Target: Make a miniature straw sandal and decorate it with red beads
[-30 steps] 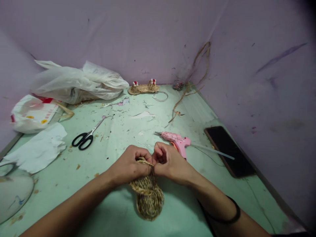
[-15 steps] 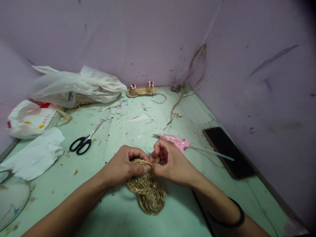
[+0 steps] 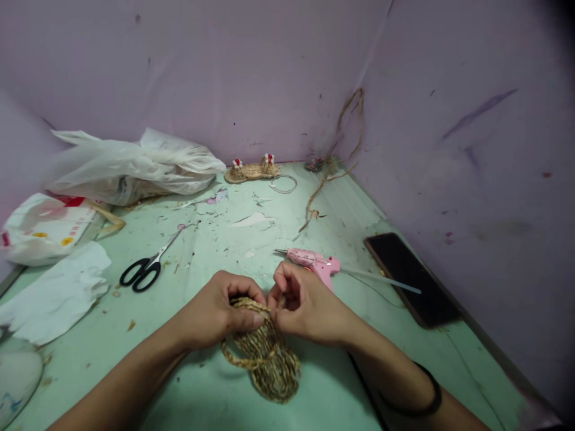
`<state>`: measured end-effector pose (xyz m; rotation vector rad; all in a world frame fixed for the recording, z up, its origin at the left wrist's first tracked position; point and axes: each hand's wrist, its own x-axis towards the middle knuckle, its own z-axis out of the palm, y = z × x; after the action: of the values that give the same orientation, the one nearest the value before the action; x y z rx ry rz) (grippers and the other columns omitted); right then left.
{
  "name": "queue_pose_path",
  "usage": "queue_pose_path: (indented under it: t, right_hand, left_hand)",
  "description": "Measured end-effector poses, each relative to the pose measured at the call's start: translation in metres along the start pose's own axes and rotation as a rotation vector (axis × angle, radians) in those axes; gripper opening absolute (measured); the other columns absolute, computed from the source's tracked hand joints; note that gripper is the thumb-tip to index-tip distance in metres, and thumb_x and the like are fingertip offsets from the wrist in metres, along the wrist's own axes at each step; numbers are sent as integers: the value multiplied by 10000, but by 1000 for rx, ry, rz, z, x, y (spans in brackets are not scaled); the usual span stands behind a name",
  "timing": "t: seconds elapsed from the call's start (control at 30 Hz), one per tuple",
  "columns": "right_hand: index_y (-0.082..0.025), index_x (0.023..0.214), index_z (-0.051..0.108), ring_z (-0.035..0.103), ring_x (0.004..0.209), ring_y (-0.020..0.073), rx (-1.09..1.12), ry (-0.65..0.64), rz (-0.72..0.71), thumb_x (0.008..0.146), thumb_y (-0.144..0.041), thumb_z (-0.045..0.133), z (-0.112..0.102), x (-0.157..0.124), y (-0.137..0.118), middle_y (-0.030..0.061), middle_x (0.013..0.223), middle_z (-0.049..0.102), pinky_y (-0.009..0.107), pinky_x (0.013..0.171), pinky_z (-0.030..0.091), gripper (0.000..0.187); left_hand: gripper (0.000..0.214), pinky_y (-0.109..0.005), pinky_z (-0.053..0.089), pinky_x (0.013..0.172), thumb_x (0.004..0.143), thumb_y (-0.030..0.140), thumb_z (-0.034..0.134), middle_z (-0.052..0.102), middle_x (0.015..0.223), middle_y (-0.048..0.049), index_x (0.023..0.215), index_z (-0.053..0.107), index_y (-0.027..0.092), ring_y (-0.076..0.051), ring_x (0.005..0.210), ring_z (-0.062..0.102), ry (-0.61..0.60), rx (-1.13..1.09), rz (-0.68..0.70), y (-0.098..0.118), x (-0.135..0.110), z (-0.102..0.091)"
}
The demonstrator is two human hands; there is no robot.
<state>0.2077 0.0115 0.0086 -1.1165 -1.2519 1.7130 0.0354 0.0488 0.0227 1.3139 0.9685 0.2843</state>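
At the near side of a pale green tabletop (image 3: 327,389) is one brown-and-yellow woven straw-like piece (image 3: 276,376), shaped like a small sole with a pinched waist, its coarse twisted cords running lengthwise and one braided tan loop (image 3: 237,361) bowing out to its left. The left hand (image 3: 220,314) clasps its upper part between thumb and fingers; the right hand (image 3: 309,308) has its fingertips drawn narrow at the upper edge, and I cannot tell whether they grip a strand. Farther out lie one pair of black-handled scissors (image 3: 140,274), one pink plastic glue gun (image 3: 312,260) with one translucent stick (image 3: 381,279), one dark flat phone (image 3: 411,284), one thin silvery ring (image 3: 284,192), and one straw-coloured sole (image 3: 255,172) bearing two red-and-white bead clusters (image 3: 269,160)
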Motion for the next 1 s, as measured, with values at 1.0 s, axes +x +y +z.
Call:
queue_pose_path:
  t: [1.0]
  right_hand:
    - [-224, 732, 295, 360, 502, 101, -855, 178, -239, 672, -72, 460, 16, -13, 9, -52, 613, 413, 251, 472, 200, 232]
  left_hand:
    - [40, -211, 353, 492, 564, 152, 534, 510, 543, 33, 593, 562, 152, -113, 540, 437, 219, 292, -57, 6, -2, 21]
